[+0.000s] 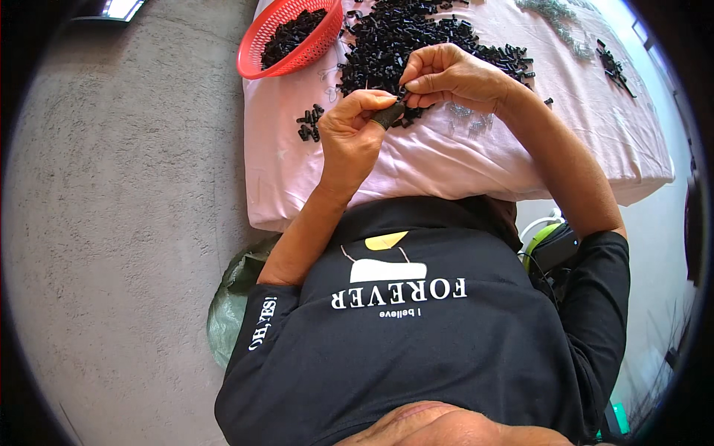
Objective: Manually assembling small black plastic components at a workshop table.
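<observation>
My left hand is closed in a pinch, its thumb covered by a dark finger sleeve. Close against it, my right hand pinches too, with thumb and forefinger together. Between the two sets of fingertips is a small black piece, mostly hidden; its exact shape cannot be made out. Just beyond the hands spreads a large heap of short black tube-like pieces. Several small clear or silvery parts lie on the cloth beneath my right wrist.
A pale pink cloth covers the work surface. On it are a red perforated basket of black pieces at the far left, a small black cluster, silvery parts and another black group. A plastic bag sits beside me.
</observation>
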A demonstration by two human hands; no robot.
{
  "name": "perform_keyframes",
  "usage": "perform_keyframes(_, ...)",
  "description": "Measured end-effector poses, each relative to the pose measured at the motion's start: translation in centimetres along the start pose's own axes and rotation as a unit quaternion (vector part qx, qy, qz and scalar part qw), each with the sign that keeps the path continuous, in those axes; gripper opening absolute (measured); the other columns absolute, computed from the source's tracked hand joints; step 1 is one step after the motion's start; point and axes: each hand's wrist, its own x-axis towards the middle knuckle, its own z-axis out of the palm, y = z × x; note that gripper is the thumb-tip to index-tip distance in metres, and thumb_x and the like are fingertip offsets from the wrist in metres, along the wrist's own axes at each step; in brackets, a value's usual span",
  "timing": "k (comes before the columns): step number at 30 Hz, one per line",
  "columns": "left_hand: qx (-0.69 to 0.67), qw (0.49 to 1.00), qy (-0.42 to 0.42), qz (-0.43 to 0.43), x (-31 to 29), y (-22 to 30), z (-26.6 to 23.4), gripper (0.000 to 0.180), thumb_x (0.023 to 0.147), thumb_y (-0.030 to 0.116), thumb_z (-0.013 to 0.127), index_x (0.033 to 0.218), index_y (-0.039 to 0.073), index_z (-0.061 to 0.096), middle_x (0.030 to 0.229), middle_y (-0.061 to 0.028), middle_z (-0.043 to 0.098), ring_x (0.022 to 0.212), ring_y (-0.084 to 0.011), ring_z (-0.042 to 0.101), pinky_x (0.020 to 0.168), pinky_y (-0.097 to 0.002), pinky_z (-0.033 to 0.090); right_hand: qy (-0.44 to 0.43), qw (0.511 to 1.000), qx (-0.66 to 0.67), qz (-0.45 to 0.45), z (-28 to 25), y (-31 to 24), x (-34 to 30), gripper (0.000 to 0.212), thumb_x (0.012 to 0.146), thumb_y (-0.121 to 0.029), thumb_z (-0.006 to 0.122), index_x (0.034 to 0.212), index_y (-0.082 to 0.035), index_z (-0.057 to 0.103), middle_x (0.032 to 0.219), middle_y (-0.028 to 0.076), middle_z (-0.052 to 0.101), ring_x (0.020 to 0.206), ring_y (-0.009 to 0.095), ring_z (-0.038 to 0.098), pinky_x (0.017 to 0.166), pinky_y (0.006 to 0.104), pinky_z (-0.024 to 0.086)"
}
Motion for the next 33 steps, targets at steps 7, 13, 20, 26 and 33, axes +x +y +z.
perform_keyframes(7, -0.004, 1.0, 0.001, 0.013, -0.2, 0.0, -0.1, 0.027, 0.076, -0.022, 0.05, 0.093, -0.005, 0.064, 0.099, -0.0103, 0.064, 0.089, -0.0124, 0.061, 0.084, -0.0252, 0.051, -0.005, 0.999, -0.016, -0.043, 0.6, 0.0, 0.0, 0.008, 0.088, -0.005, 0.065, 0.096, -0.002, 0.064, 0.083, 0.006, 0.069, 0.076, 0.011, 0.069, 0.07, 0.021, 0.058)
perform_keyframes(13, 0.024, 0.999, -0.006, 0.037, 0.0, -0.3, -0.1, 0.026, 0.076, -0.022, 0.051, 0.092, -0.005, 0.063, 0.098, -0.0097, 0.064, 0.088, -0.0114, 0.061, 0.084, -0.0244, 0.051, -0.011, 0.999, -0.024, -0.036, 0.3, 0.1, -0.1, 0.008, 0.088, -0.006, 0.065, 0.096, -0.002, 0.064, 0.083, 0.005, 0.069, 0.074, 0.01, 0.069, 0.07, 0.0208, 0.057)
perform_keyframes(20, 0.05, 0.998, -0.02, -0.027, 0.2, 0.3, 0.0, 0.019, 0.08, -0.013, 0.064, 0.095, -0.003, 0.062, 0.094, -0.0059, 0.065, 0.086, -0.0096, 0.062, 0.082, -0.0238, 0.052, -0.017, 0.999, -0.016, -0.024, 0.4, 0.3, 0.1, 0.01, 0.089, -0.007, 0.065, 0.097, -0.002, 0.064, 0.083, 0.005, 0.068, 0.073, 0.009, 0.067, 0.07, 0.0203, 0.056)
perform_keyframes(26, 0.036, 0.997, -0.047, -0.041, 0.2, 1.1, 0.0, 0.021, 0.08, -0.007, 0.07, 0.097, -0.001, 0.06, 0.092, -0.005, 0.065, 0.085, -0.0089, 0.062, 0.08, -0.023, 0.052, -0.027, 0.999, -0.011, -0.016, 0.2, 0.4, 0.1, 0.011, 0.089, -0.008, 0.065, 0.098, -0.002, 0.063, 0.084, 0.003, 0.067, 0.073, 0.007, 0.067, 0.07, 0.0195, 0.056)
perform_keyframes(33, 0.045, 0.997, -0.051, -0.037, 0.6, 0.5, -0.7, 0.022, 0.08, -0.005, 0.07, 0.099, 0.0, 0.06, 0.089, -0.0034, 0.064, 0.082, -0.0082, 0.061, 0.078, -0.0224, 0.052, -0.031, 0.999, -0.032, -0.006, 0.5, 0.0, 0.0, 0.015, 0.088, -0.009, 0.066, 0.101, -0.002, 0.061, 0.086, 0.002, 0.066, 0.074, 0.007, 0.065, 0.07, 0.0189, 0.055)
